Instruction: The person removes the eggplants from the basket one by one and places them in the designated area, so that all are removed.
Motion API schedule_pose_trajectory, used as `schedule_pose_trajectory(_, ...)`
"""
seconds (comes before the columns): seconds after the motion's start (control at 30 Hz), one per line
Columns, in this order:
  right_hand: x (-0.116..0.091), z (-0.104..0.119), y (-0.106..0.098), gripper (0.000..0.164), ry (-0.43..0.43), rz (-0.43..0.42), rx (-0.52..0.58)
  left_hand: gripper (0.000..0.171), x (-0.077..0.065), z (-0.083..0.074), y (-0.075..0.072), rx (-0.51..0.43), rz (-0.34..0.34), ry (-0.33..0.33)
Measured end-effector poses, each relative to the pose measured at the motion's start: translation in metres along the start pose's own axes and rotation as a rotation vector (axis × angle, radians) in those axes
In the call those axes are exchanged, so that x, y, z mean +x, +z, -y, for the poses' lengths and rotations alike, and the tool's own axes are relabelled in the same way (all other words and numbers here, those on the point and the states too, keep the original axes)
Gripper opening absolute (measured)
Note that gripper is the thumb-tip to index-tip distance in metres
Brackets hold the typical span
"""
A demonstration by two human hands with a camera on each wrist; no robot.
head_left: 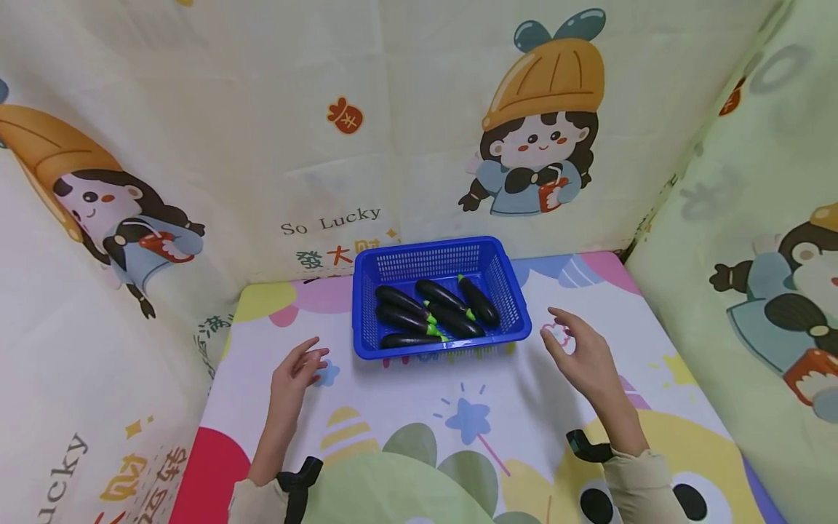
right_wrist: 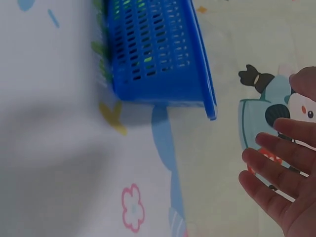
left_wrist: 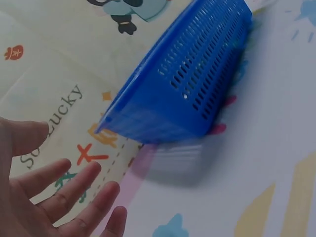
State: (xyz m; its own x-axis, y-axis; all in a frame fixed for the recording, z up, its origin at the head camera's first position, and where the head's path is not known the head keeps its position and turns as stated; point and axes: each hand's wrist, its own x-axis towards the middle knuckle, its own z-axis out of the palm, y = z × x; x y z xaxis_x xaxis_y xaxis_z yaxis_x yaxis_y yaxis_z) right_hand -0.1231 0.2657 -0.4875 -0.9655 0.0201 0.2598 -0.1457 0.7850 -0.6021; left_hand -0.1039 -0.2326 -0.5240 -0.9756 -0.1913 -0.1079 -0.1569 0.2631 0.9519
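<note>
A blue plastic basket (head_left: 441, 351) with slotted sides sits toward the back of the table, with several dark eggplants (head_left: 458, 320) with green stem ends lying in it. To the basket's left, the left hand (head_left: 297, 371) is held apart from it, fingers loosely bent and holding nothing. On the other side the right hand (head_left: 583, 356) hovers off the basket's right end, thumb and fingers spread. In the left wrist view the basket (left_wrist: 163, 113) shows its near corner beyond the fingertips. The right wrist view shows the basket's (right_wrist: 158, 89) outer wall, away from the spread fingers (right_wrist: 276, 168).
The table is covered by a cartoon-printed cloth (head_left: 406, 393). A printed cream curtain (head_left: 406, 145) hangs right behind the basket, and more printed cloth (head_left: 753, 218) closes off the right side. Black straps (head_left: 297, 484) circle both wrists.
</note>
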Motion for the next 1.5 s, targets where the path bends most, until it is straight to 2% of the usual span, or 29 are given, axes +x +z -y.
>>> schedule_pose_trajectory(0.07, 0.002, 0.002, 0.003, 0.051, 0.003, 0.003, 0.009, 0.044, 0.001, -0.001, 0.002, -0.048, 0.021, -0.055)
schedule_pose_trajectory(0.17, 0.006, 0.005, 0.009, 0.051, -0.006, -0.002, 0.026, 0.045, 0.003, 0.0, 0.007, -0.077, 0.029, -0.104)
schedule_pose_trajectory(0.3, 0.011, 0.009, 0.016, 0.051, -0.025, -0.008, 0.05, 0.045, 0.005, 0.001, 0.013, -0.134, 0.033, -0.133)
schedule_pose_trajectory(0.43, 0.016, 0.017, 0.022, 0.052, -0.012, 0.015, 0.071, 0.047, 0.006, 0.0, 0.019, -0.233, 0.048, -0.162)
schedule_pose_trajectory(0.7, 0.03, 0.034, 0.036, 0.053, -0.014, 0.05, 0.098, 0.054, 0.009, -0.004, 0.031, -0.399, 0.063, -0.182)
schedule_pose_trajectory(1.13, 0.055, 0.049, 0.057, 0.058, 0.026, 0.188, 0.094, 0.054, 0.014, -0.009, 0.044, -0.512, 0.08, -0.215)
schedule_pose_trajectory(1.33, 0.065, 0.052, 0.064, 0.063, 0.069, 0.231, 0.101, 0.056, 0.013, -0.01, 0.051, -0.552, 0.096, -0.209)
schedule_pose_trajectory(1.5, 0.072, 0.052, 0.073, 0.066, 0.094, 0.262, 0.105, 0.057, 0.013, -0.008, 0.054, -0.582, 0.098, -0.231)
